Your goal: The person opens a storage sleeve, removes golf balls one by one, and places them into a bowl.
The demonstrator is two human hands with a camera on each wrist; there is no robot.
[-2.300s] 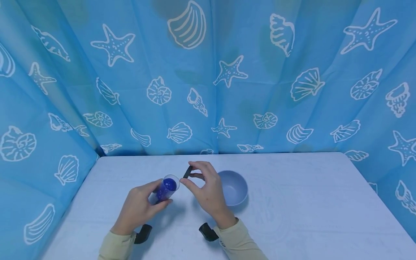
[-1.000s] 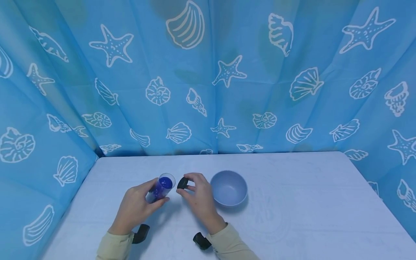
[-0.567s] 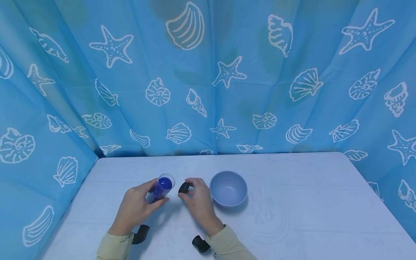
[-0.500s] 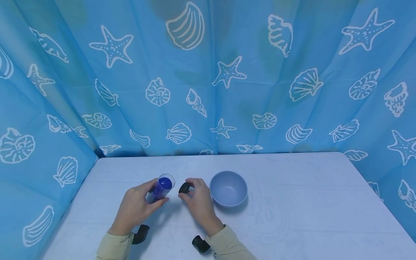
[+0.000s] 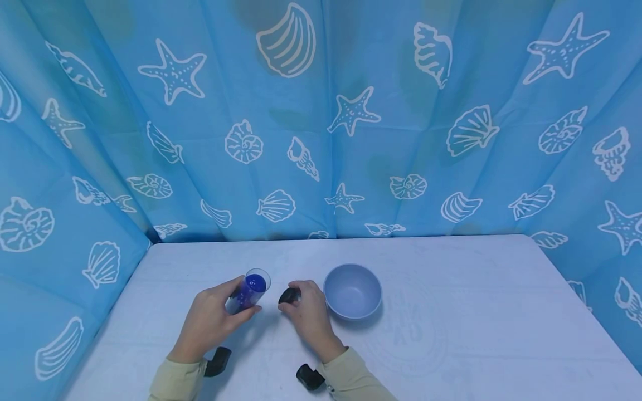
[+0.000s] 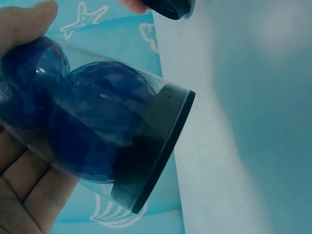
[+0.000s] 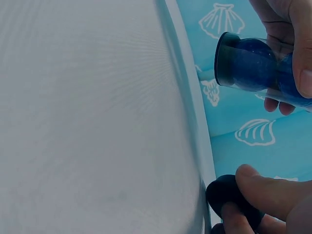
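My left hand (image 5: 205, 320) grips a clear plastic tube (image 5: 246, 295) by its sides and tilts it, mouth up and to the right. Blue faceted balls (image 6: 105, 122) fill it, and a black cap (image 6: 163, 151) closes its lower end, as the left wrist view shows. Between thumb and fingertips of my right hand (image 5: 312, 320) is a second black cap (image 5: 289, 296), apart from the tube and slightly right of its mouth. In the right wrist view the fingers cover part of this cap (image 7: 223, 192). Whether it touches the table cannot be told.
A light blue bowl (image 5: 353, 295) stands on the white-covered table (image 5: 476, 312) just right of my right hand. Blue curtains (image 5: 321, 156) with shell prints rise behind and beside the table. Black wrist cameras (image 5: 310, 377) sit at the cuffs.
My right hand has drawn down and back from beside the tube's mouth with the cap, which has turned in the fingers. The left hand and tube shifted slightly left, then stayed nearly still.
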